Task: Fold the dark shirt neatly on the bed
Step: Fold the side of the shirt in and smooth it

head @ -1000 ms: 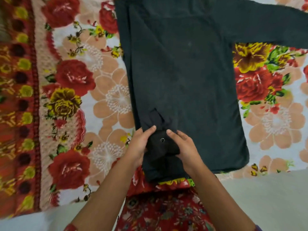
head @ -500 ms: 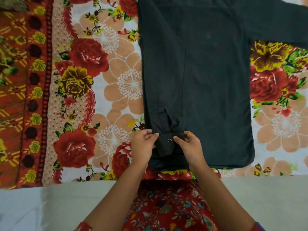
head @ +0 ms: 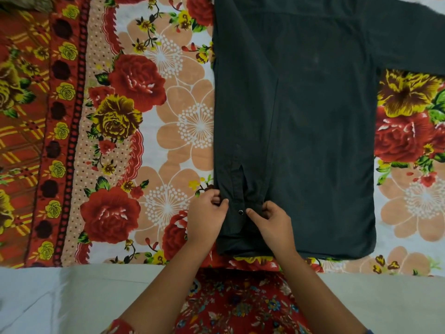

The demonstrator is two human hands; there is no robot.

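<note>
The dark shirt (head: 313, 116) lies flat on the flowered bedspread (head: 149, 131), its hem toward me. Its left sleeve is folded down along the left side of the body, and the cuff (head: 237, 213) with a metal snap lies near the hem. My left hand (head: 207, 218) pinches the cuff's left edge. My right hand (head: 269, 220) pinches the cuff just right of the snap. The other sleeve (head: 409, 42) stretches out to the upper right, cut off by the frame.
The bed's near edge (head: 72, 265) runs across the lower frame, with pale floor (head: 60, 300) below it. My red patterned clothing (head: 240, 304) shows between my arms. A red and yellow border (head: 26, 141) covers the bedspread's left side.
The cuff has been straightened and pulled flat along the shirt's left side. Both hands stayed on it, and the view shifted so the shirt sits further right.
</note>
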